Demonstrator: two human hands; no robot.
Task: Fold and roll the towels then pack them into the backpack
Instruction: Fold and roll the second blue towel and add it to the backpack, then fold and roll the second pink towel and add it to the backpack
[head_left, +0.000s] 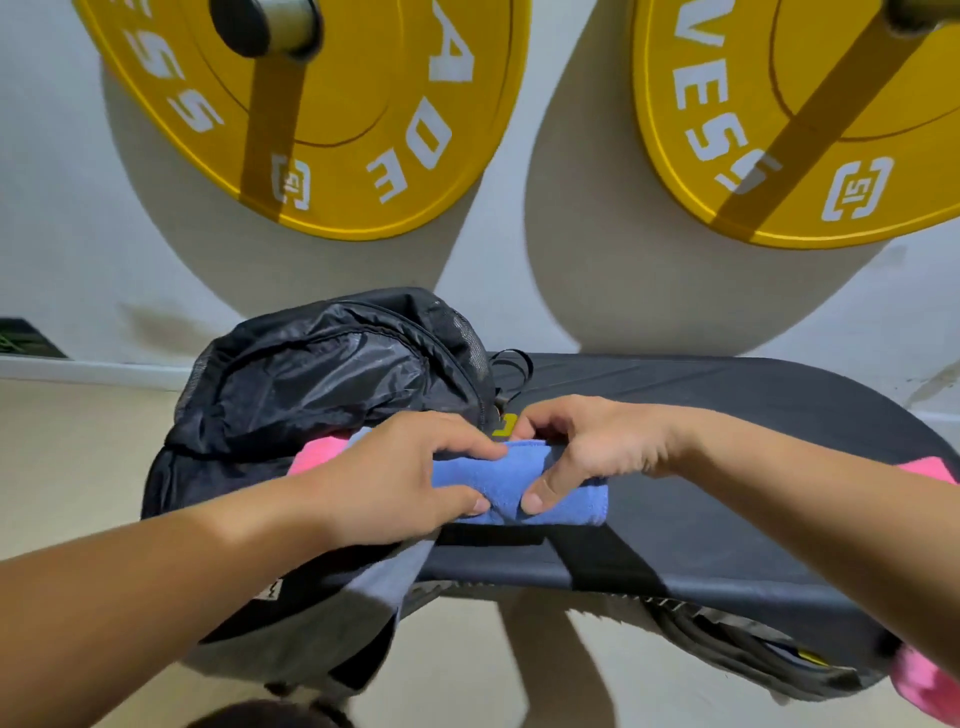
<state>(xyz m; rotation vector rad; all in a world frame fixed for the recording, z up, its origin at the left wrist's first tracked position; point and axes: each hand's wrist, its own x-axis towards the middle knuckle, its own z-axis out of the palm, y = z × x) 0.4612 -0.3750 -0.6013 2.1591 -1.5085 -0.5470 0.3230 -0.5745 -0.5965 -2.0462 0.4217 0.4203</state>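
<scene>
A rolled blue towel (509, 480) lies across the black bench (727, 467), by the mouth of the black backpack (322, 379). My left hand (395, 478) grips the roll's left end, fingers over the top and thumb in front. My right hand (582, 447) pinches the roll just right of its middle, thumb pressing its front. A pink towel (317, 452) peeks out of the backpack opening behind my left hand. Another pink towel (930, 467) lies at the bench's right end, partly hidden by my right forearm.
Two yellow weight plates (332, 119) (810, 130) hang on pegs on the white wall behind the bench. The backpack rests on the bench's left end with its grey lower part (374, 587) hanging over the front edge. Pink cloth (924, 680) shows at the bottom right.
</scene>
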